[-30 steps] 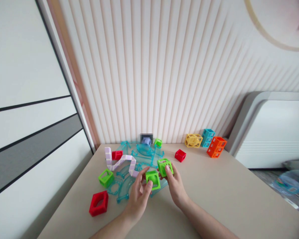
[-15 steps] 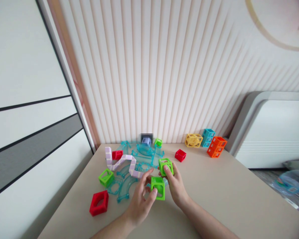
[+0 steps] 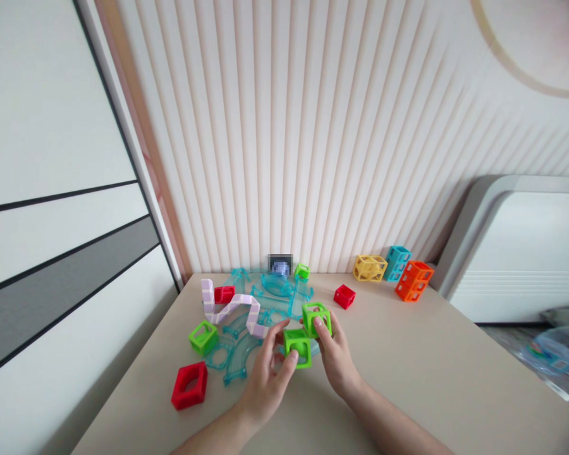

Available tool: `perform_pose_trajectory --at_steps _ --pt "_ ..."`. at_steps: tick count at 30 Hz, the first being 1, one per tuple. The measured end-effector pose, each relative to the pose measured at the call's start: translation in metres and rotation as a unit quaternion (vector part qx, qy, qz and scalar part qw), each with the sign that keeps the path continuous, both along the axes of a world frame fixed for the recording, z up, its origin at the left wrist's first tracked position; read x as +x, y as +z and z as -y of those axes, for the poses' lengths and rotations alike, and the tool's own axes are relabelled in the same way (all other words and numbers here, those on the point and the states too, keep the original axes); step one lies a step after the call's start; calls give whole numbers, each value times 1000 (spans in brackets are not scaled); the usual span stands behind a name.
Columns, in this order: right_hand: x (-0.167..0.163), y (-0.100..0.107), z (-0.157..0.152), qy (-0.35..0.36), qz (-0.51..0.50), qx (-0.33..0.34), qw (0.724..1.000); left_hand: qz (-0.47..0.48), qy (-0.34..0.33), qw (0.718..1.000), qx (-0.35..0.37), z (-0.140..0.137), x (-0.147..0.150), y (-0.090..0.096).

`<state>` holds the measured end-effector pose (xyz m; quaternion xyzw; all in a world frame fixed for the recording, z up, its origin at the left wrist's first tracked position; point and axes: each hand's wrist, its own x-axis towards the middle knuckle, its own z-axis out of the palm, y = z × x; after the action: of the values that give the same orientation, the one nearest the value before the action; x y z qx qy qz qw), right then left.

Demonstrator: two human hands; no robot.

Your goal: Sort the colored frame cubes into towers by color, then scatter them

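Left hand (image 3: 264, 382), right hand (image 3: 336, 357) both loaded

I see left fingers round the near green cube (image 3: 292, 339), right fingers round the farther green cube (image 3: 310, 309), both over the table (image 3: 408, 366); can't tell if cubes touch. Teal tracks (image 3: 239, 360) lie left.

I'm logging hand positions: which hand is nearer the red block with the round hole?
Left. The left hand, holding a green cube, is right of the red block; the right hand, holding a second green cube, is farther right.
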<state>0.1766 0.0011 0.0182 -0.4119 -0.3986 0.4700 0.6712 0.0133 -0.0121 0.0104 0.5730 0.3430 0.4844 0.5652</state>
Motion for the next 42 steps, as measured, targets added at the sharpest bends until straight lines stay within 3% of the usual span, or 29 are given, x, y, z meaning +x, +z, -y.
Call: perform_pose_trajectory --at_steps 6,11,15,19,22,28,33,36,39,42 --pt "2 0 -2 -14 0 1 1000 10 39 999 -3 -2 0 8" --pt "-1 7 0 26 -1 5 1000 31 69 997 -13 -4 1 15" --pt "-3 14 4 47 26 45 998 70 81 994 -32 -9 -1 15" --pt "2 9 6 41 119 114 986 133 113 982 -74 -13 -1 13" --pt "10 -1 5 52 230 188 953 174 126 970 -112 -13 0 13" --pt "21 -2 7 99 427 307 845 177 114 965 -157 -11 1 17" --pt "22 1 10 101 489 314 808 224 65 954 -188 -9 0 16" --pt "24 -2 11 74 519 325 787 254 13 953 -164 -7 1 16" --pt "25 -1 10 32 537 354 765 234 -37 964 -120 -3 4 19" --pt "21 2 7 15 541 383 749 181 -36 977 -108 0 6 21"
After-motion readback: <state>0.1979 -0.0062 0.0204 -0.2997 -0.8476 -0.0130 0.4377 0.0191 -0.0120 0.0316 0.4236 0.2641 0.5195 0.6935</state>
